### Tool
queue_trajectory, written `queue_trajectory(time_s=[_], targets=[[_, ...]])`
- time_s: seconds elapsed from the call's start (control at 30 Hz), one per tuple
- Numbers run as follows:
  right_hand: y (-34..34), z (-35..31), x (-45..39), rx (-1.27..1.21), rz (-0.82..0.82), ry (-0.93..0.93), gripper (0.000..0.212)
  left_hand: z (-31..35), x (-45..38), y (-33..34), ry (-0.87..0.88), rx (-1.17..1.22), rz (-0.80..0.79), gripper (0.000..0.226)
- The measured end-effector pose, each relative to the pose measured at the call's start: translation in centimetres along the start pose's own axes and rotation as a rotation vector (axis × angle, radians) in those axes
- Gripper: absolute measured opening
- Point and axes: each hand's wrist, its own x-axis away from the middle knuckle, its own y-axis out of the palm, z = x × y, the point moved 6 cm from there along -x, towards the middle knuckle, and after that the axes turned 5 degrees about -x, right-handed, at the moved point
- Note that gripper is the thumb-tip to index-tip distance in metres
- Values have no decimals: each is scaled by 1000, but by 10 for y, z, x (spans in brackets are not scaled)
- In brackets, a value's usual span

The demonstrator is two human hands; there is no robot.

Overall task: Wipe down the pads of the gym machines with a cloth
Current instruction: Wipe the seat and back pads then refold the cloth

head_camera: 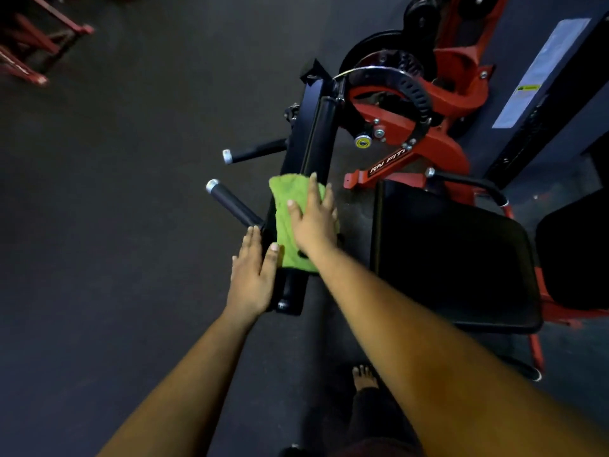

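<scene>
cloth [291, 222], lime green and rumpled, lies draped over the near half of a long black pad [316, 143] on the gym machine, its near edge close to the pad's near end and its far edge about midway along.

nearest the camera, a bare foot [364, 377] shows on the dark floor [115, 192]; the leg above it is too dim to make out. both forearms reach in from the bottom edge, cut off there.

the left hand [252, 275] rests flat against the pad's left side, fingers straight and together, thumb tip touching the cloth's near left corner; it grips nothing. the right hand [313, 219] presses palm down on the cloth, fingers spread and extended, not curled around it. the pad under both is mostly hidden.

the pad's long axis runs from its near end, by the left wrist, away and slightly rightward to the far end by the red frame [441, 94]. two black handles [230, 201] with silver caps stick out from its left side.

right of it sits a wide black seat pad [454, 255], its surface lost in shadow. white lettering on the red frame reads "rn fit", cut off by a black bracket. a pale label [540, 72] on the far right upright is too blurred to read. in the far left corner, another red frame [36, 44] is blurred and cropped.
</scene>
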Motion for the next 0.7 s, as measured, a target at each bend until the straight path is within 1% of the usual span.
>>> queue_trajectory(time_s=[0.07,0.1,0.13,0.2,0.27,0.3,0.33,0.4,0.47,0.5,0.57,0.63,0.7], targets=[[-9,-1,-32,-15,22,-25,80,5,-7,7,-9,-16,-21,66],[-9,4,-32,-24,41,-52,86,8,-10,10,-18,-4,-30,68],[-7,11,-21,-68,50,-77,92,12,-14,12,-33,36,-32,72],[7,37,25,-274,22,-84,103,17,-23,12,-61,164,-7,75],[31,73,66,-530,-48,43,102,24,-35,15,-58,205,-17,73],[40,86,72,-631,-81,124,101,29,-41,20,-36,166,-45,75],[44,91,67,-679,-92,179,102,35,-45,25,-9,102,-79,78],[39,87,27,-703,-68,241,106,45,-57,38,29,-18,-138,84],[16,70,-26,-729,1,309,108,55,-70,46,17,-65,-144,86],[5,61,-47,-691,36,325,106,57,-76,47,5,-65,-131,87],[-6,43,-61,-565,46,226,99,59,-87,48,11,-58,-113,86],[-7,29,-50,-424,-4,101,88,61,-91,47,51,-36,-97,84],[-8,22,-44,-331,-56,27,82,63,-89,46,80,-15,-80,86]])
